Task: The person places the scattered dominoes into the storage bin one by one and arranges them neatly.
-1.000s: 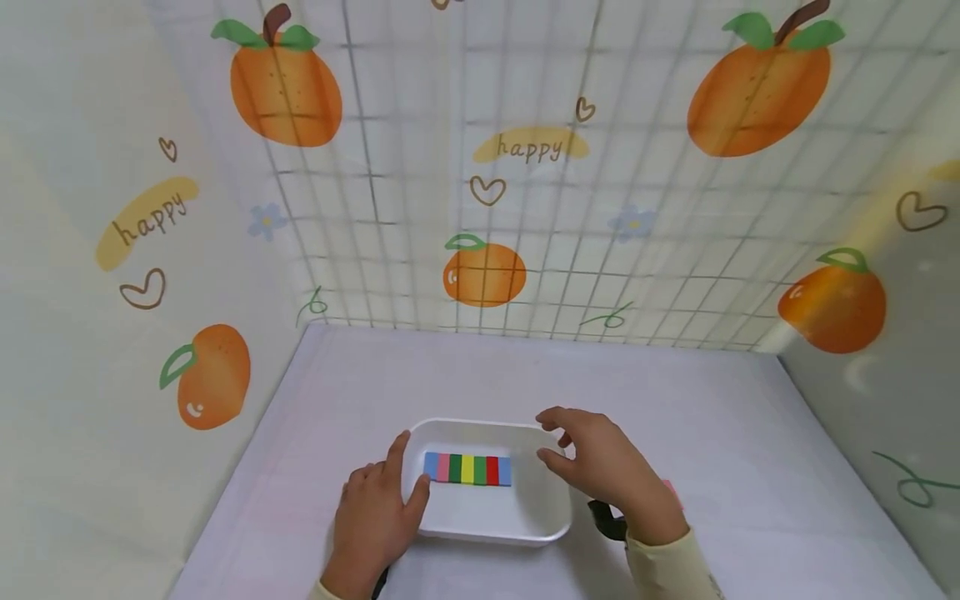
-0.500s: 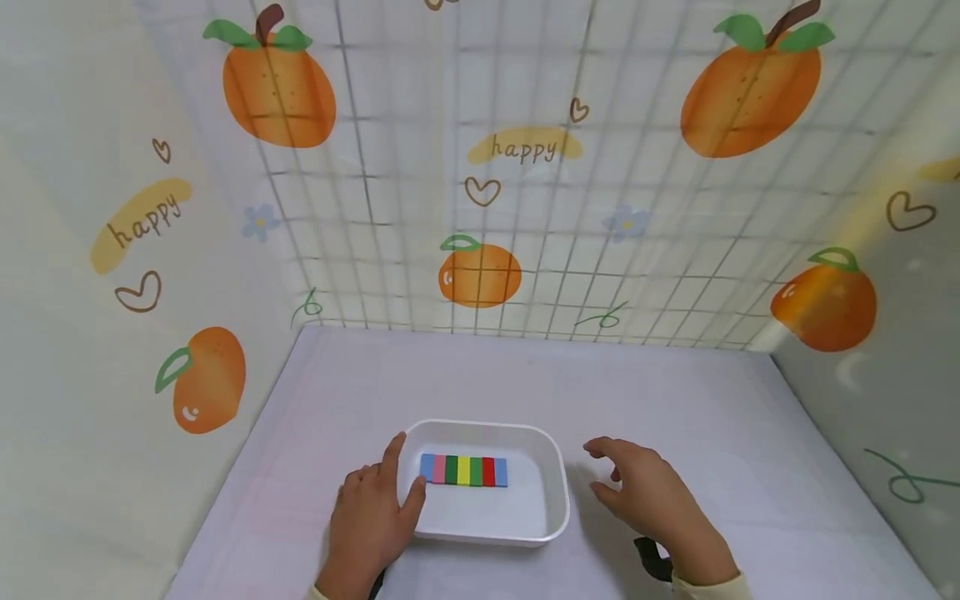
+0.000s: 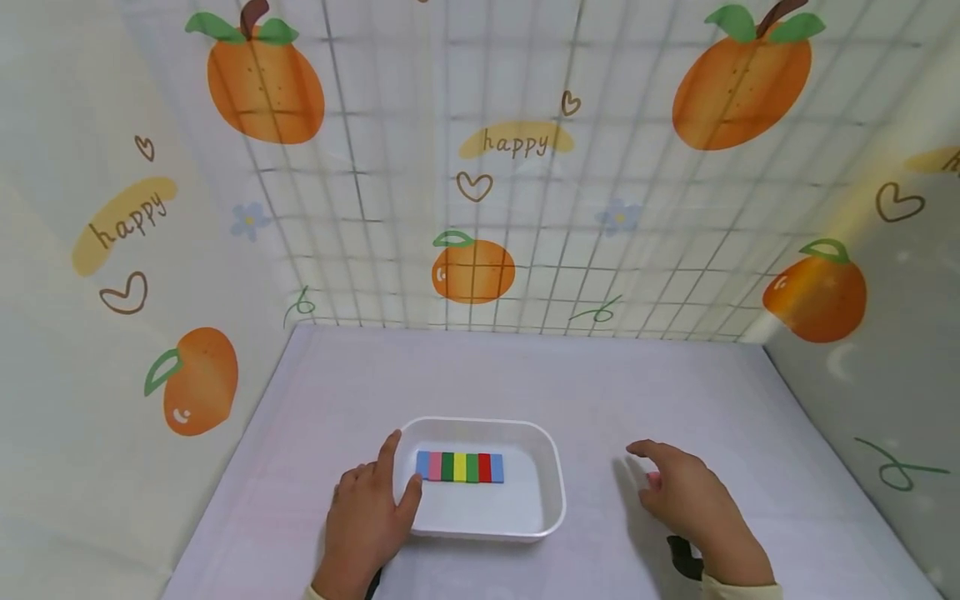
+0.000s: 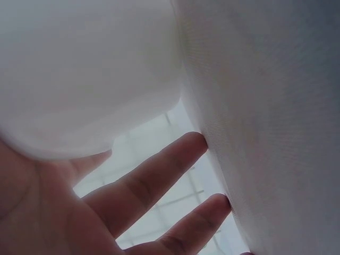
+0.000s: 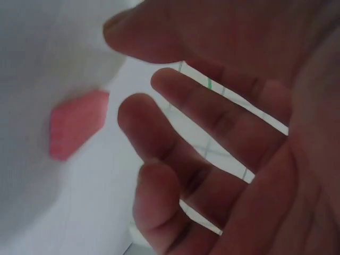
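My left hand (image 3: pixel 367 512) rests on the left side of a white tray (image 3: pixel 557 492). Its thumb lies over the rim, and its index finger reaches the far left corner. In the left wrist view, other fingers (image 4: pixel 154 180) stretch out straight below the tray wall and touch the table. Inside the tray lies a row of several coloured strips (image 3: pixel 460 467): blue, pink, green, yellow and red. To the tray's right, my right hand (image 3: pixel 693 500) hovers with loosely bent fingers, holding nothing. A pink flat block (image 5: pixel 79 125) lies on the table near its fingertips, mostly hidden in the head view.
A pale cloth covers the table (image 3: pixel 525 375). Behind it stands a wire grid (image 3: pixel 540 250) under a white sheet printed with oranges, hearts and "happy". More printed sheet closes both sides. A black strap (image 3: pixel 684 557) hangs at my right wrist.
My right hand has moved from above the tray's right end out to the right, over the pink block. The left hand has kept its place on the tray, and the strips have not moved.
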### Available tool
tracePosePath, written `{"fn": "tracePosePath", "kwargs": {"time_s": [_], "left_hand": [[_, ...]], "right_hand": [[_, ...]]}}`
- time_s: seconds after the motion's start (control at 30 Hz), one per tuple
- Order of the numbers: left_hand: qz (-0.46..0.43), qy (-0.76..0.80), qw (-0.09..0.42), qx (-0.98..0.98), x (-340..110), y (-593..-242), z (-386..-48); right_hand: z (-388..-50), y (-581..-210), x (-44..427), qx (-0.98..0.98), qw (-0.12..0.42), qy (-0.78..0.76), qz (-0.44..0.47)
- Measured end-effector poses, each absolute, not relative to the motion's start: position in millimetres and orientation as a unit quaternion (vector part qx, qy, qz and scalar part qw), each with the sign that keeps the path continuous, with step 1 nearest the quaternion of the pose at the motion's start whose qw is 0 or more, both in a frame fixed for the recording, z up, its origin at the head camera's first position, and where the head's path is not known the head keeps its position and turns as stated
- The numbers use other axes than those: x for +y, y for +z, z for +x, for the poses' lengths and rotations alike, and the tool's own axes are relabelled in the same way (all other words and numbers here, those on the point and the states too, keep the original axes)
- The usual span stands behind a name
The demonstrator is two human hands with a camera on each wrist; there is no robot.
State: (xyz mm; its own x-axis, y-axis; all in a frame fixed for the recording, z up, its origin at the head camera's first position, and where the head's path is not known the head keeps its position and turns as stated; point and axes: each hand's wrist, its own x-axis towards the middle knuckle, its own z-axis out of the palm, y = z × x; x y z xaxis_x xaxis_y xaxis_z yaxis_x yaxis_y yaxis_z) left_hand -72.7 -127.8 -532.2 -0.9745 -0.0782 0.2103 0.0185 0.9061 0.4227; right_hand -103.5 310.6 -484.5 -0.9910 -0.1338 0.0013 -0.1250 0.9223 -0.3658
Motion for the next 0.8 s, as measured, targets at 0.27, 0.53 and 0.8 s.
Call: {"fn": "tracePosePath", "kwargs": {"time_s": [0.27, 0.53, 0.8], "left_hand": [[0.019, -0.216, 0.102, -0.971, -126, -529, -73], [0.026, -0.216, 0.094, -0.972, -125, -525, -72], [0.035, -0.215, 0.083, -0.972, -126, -530, -74]], "right_hand": [[-105, -491, 324, 0.984, 0.028, -0.172, -0.039], [-104, -493, 332, 0.984, 0.026, -0.177, -0.023], [-107, -495, 335, 0.98, 0.053, -0.191, -0.019]]}}
